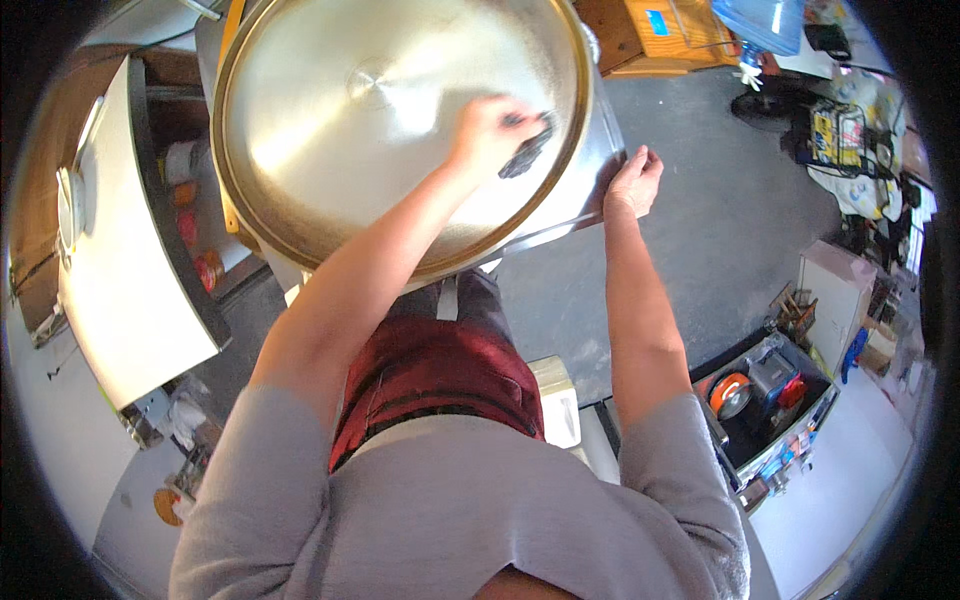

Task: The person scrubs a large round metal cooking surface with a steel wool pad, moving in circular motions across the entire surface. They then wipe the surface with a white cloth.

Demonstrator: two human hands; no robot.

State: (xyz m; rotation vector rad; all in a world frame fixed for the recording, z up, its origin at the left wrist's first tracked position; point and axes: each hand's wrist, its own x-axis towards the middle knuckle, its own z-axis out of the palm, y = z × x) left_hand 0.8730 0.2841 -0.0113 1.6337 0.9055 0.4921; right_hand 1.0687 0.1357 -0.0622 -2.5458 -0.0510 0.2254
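A large round metal pan (322,142) with a raised, browned rim lies in front of me, its shiny face up. My left hand (487,139) is over the right part of that face, its fingers closed on a dark scouring pad (526,154) that appears pressed to the metal. The hand is blurred. Under the pan sits a metal stand (577,191) with a flat, shiny top. My right hand (636,182) grips this stand at its right corner; the fingertips are partly hidden.
A white panel (127,262) stands at the left, beside shelves with red and orange items. A wooden cabinet (675,34) and a blue water bottle (761,26) are at the upper right. A dark crate (787,442) of kitchenware stands lower right, near a white box (832,289).
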